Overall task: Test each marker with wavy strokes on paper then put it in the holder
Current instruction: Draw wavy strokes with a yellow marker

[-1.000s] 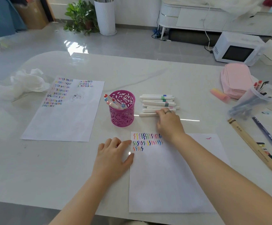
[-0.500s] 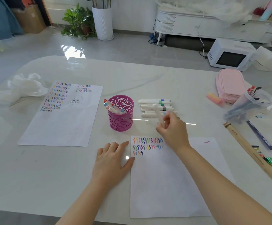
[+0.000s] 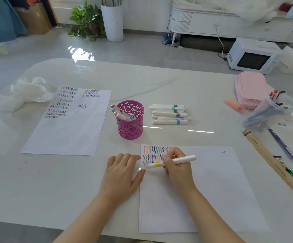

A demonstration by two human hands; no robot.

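My right hand (image 3: 176, 165) grips a white marker with a yellow band (image 3: 157, 164), held nearly level over the top left of the near sheet of paper (image 3: 203, 190). That corner carries rows of coloured wavy strokes. My left hand (image 3: 122, 174) rests flat on the table, its thumb at the paper's left edge. Beyond the paper stands the magenta cut-out holder (image 3: 130, 125) with several markers in it. A pile of several white markers (image 3: 169, 114) lies to its right.
A second sheet filled with strokes (image 3: 68, 123) lies at the left, with crumpled white plastic (image 3: 25, 92) behind it. At the right are a pink pencil case (image 3: 250, 88), a clear tub of pens (image 3: 273, 111), a pink eraser (image 3: 232, 104) and a long wooden ruler (image 3: 271, 163).
My right hand took a yellow-banded marker from the pile, lifted it and brought it back over the near paper. My left hand stayed flat beside the paper.
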